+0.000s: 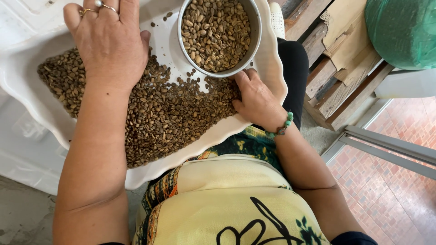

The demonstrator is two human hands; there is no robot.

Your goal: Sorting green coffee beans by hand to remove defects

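Note:
A large white scalloped tray (268, 59) rests on my lap and holds a spread of brown coffee beans (163, 113). A round metal bowl (256, 34) full of paler beans sits in the tray's far right part. My left hand (109, 41), wearing rings, lies palm down with fingers spread on the beans at the tray's left. My right hand (254, 97), with a green bead bracelet at the wrist, rests on the beans just below the bowl, fingers curled under its rim and partly hidden.
A white plastic surface (22, 149) lies under the tray at left. Wooden pallets (336, 77) and a green sack (402, 29) stand at right, above a metal rail (390, 149) and a red brick floor (390, 199).

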